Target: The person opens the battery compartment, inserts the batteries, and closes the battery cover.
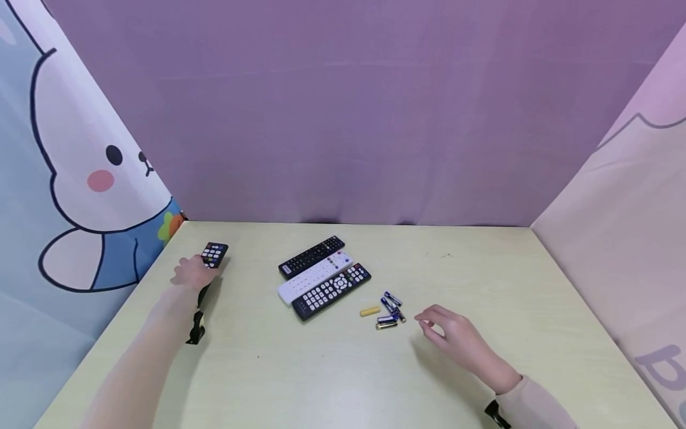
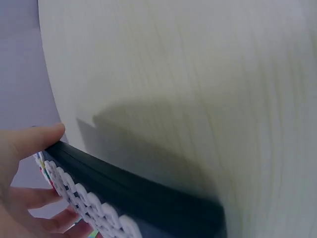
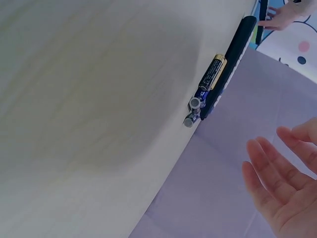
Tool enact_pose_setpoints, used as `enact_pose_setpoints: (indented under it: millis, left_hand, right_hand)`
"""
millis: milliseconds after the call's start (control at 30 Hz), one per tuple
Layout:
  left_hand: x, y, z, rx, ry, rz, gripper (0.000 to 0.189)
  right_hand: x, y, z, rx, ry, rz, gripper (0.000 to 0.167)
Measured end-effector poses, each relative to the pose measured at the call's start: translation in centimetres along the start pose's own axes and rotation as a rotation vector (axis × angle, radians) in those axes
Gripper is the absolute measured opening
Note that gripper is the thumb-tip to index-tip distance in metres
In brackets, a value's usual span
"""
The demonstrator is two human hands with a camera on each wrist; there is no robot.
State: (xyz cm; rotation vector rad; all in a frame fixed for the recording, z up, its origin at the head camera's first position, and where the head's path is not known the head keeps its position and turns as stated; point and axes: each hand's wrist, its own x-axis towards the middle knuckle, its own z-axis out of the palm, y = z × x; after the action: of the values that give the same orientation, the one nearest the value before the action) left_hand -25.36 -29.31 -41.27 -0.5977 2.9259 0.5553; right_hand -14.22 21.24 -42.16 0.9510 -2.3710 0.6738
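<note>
At the left of the table, my left hand (image 1: 194,272) grips a black remote control (image 1: 215,253) with white buttons. The left wrist view shows the thumb on one side of this remote (image 2: 133,191) and the fingers on the other, with its shadow on the tabletop. My right hand (image 1: 460,338) hovers just right of several small blue batteries (image 1: 391,308), touching none of them. Its fingers are loosely bent and hold nothing, as the right wrist view also shows. A yellow battery (image 1: 370,311) lies left of the blue ones.
Mid-table, a slim black remote (image 1: 312,256), a white remote (image 1: 315,279) and a wider black remote (image 1: 329,293) lie side by side, slanted. Purple cloth (image 1: 348,119) hangs behind the pale table (image 1: 289,381). Printed sheets (image 1: 107,196) stand at both sides.
</note>
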Motion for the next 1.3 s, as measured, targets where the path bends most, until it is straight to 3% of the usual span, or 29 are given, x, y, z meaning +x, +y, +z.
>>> enact_pose_setpoints:
  millis: [433,667,867,1000,1133,1300]
  left_hand:
    - [0.4,-1.3,1.0,0.068,-0.067,-0.015,0.062]
    - [0.5,-1.7,1.3,0.077,-0.058,-0.009,0.060]
    - [0.5,-1.1,1.3,0.077,-0.025,0.008,0.068]
    - [0.2,0.2,1.2,0.000,0.101,0.085,0.065]
    - [-0.2,1.9,1.2,-0.086,0.245,0.226,0.052]
    - [-1.2,4.3,1.6,-0.216,0.320,0.398,0.041]
  right_hand:
    - [-0.1,0.1,-0.1,0.001,-0.001,0.011,0.016]
    - [-0.2,0.1,-0.1,0.009,-0.013,0.020,0.015]
    - [-0.2,0.2,-0.1,0.004,-0.022,0.029,0.016]
    - [-0.1,0.2,-0.2,0.003,-0.027,0.038,0.016]
    - [-0.1,0.3,-0.2,0.001,-0.019,0.030,0.015]
    - [-0.1,0.2,-0.4,-0.001,-0.016,0.028,0.015]
